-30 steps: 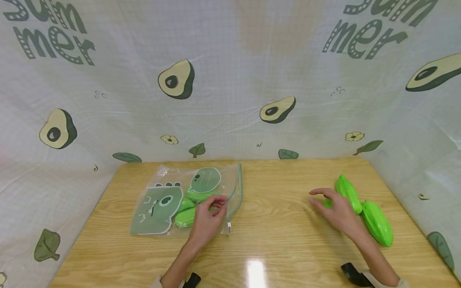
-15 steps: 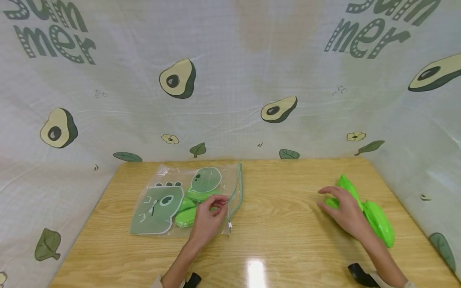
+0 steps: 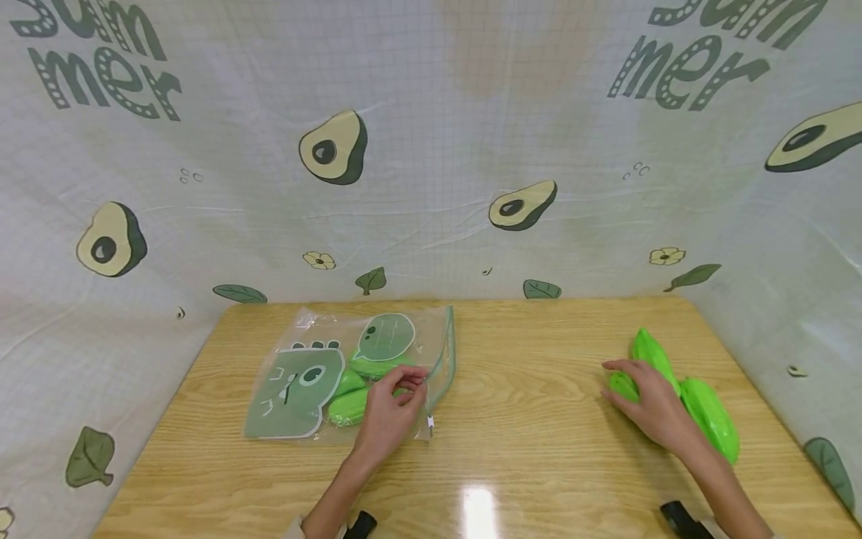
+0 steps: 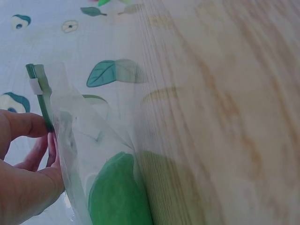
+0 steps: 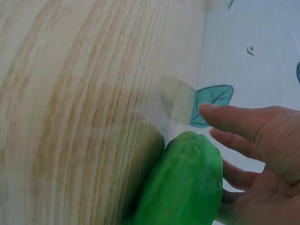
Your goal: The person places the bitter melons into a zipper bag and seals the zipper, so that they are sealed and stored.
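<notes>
A clear zip bag [image 3: 286, 408] with a green dinosaur print lies at the left of the table. Several bright green ridged toy fruits [image 3: 348, 407] show inside it. My left hand [image 3: 389, 415] pinches the bag's edge at the zip side; in the left wrist view the white slider [image 4: 35, 86] sits beyond the fingers. At the right, my right hand [image 3: 652, 412] is spread around a green ridged fruit [image 5: 183, 183], thumb and fingers apart; a firm grip does not show. Two more green fruits, one behind [image 3: 652, 353] and one to the right [image 3: 711, 419], lie beside that hand.
The wooden table [image 3: 518, 389] stretches between the two hands. A pale cloth [image 3: 431, 150] printed with avocados and leaves hangs along its back and sides. Glare [image 3: 479, 509] marks the table's front middle.
My right hand has moved right and slightly down, coming around the nearest green fruit. The left hand and the bag have stayed put.
</notes>
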The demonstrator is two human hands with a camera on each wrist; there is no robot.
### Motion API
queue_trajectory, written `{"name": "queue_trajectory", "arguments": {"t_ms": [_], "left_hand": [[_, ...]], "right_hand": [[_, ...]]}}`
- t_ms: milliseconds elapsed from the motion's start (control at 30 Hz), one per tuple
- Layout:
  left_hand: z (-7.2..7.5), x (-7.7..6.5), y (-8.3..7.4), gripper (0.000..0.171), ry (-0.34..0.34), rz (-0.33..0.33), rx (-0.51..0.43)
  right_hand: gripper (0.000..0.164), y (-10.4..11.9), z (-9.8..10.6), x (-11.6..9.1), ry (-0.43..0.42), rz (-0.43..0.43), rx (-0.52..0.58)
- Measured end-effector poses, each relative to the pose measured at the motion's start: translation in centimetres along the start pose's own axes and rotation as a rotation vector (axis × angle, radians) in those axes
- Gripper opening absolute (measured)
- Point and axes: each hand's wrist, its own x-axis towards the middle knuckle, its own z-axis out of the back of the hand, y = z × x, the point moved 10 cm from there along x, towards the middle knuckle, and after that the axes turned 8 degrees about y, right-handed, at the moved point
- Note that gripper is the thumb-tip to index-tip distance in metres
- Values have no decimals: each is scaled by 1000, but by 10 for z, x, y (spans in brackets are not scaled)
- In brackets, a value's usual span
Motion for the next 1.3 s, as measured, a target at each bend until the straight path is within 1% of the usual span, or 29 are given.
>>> {"name": "queue_trajectory", "arguments": {"t_ms": [233,400,567,800,933,1167,1300], "left_hand": [[0,-1,0,15,-1,8,6],[0,-2,1,15,-3,13,12],[0,-2,0,15,-4,17,11],[0,-2,0,15,-4,19,6],[0,-2,0,15,2,16,-1],[0,-2,0,14,6,7,-3],[0,-2,0,14,7,5,-3]], "right_hand": [[41,-1,0,-3,-11,17,-25],[41,-5,-2,-3,20,-30,-35],[45,-8,-2,-1,49,-70,-52],[46,-8,-1,-1,78,-83,-53],[47,-9,-1,0,101,-107,-44],[47,-6,4,1,93,-118,-50],[47,-4,7,4,104,-132,-45]]}}
